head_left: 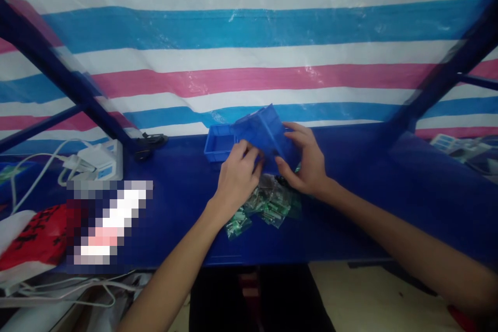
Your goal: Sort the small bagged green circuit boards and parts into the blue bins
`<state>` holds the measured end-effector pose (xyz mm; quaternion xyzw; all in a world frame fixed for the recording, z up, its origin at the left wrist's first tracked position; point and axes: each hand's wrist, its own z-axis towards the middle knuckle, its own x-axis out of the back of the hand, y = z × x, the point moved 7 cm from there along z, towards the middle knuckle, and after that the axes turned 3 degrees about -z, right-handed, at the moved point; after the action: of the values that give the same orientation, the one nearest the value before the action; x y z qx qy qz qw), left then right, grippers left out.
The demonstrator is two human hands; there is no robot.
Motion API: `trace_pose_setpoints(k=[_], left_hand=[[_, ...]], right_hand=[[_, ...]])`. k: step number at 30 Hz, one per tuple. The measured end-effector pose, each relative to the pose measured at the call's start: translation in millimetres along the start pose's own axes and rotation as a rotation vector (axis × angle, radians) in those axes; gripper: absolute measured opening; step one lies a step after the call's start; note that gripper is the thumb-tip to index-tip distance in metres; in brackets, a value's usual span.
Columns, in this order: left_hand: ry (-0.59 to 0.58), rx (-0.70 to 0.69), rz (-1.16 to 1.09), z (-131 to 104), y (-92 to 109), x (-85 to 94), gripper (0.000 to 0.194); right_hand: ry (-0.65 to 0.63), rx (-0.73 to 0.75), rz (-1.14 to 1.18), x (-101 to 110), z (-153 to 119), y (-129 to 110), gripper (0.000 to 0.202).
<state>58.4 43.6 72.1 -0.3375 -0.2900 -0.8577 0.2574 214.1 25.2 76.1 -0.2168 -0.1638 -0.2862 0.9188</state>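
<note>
A blue plastic bin (259, 132) is tipped up on its side above the blue tabletop, slightly blurred. My right hand (307, 161) grips its right side, thumb and fingers apart around the wall. At the bin's lower left edge is my left hand (241, 171), its fingers curled; whether they grip the bin or something small, I cannot make out. Below the tilted bin lies a pile of small clear plastic bags (272, 202) with green and metallic bits inside. A second blue bin (220, 142) stands upright just behind my left hand.
White power strips and plugs with cables (97, 161) lie at the left, near a black cable (151, 140). A red and white bag (42, 238) is at the left front. Blue metal posts (78, 88) frame the table, with a striped sheet (249, 31) behind. More sockets (459, 148) sit at the right.
</note>
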Motion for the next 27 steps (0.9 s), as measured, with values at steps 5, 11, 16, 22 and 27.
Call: trace_pose_setpoints(k=[5, 11, 16, 22, 27], left_hand=[[-0.084, -0.175, -0.066, -1, 14, -4.4, 0.018], [-0.118, -0.112, -0.012, -2, 14, -15.4, 0.032], [-0.100, -0.111, 0.056, -4, 17, -18.4, 0.036], [0.057, -0.067, -0.178, 0, 10, 5.1, 0.020], [-0.043, 0.073, -0.425, 3, -6, -2.1, 0.027]], right_hand=[[0.043, -0.087, 0.030, 4, 1, 8, 0.054], [0.033, -0.078, 0.086, 4, -1, 9, 0.053], [0.030, -0.106, 0.092, 1, -2, 10, 0.053], [0.092, -0.276, 0.152, 3, 0, 28, 0.050], [0.282, -0.427, 0.029, 24, 1, 72, 0.040]])
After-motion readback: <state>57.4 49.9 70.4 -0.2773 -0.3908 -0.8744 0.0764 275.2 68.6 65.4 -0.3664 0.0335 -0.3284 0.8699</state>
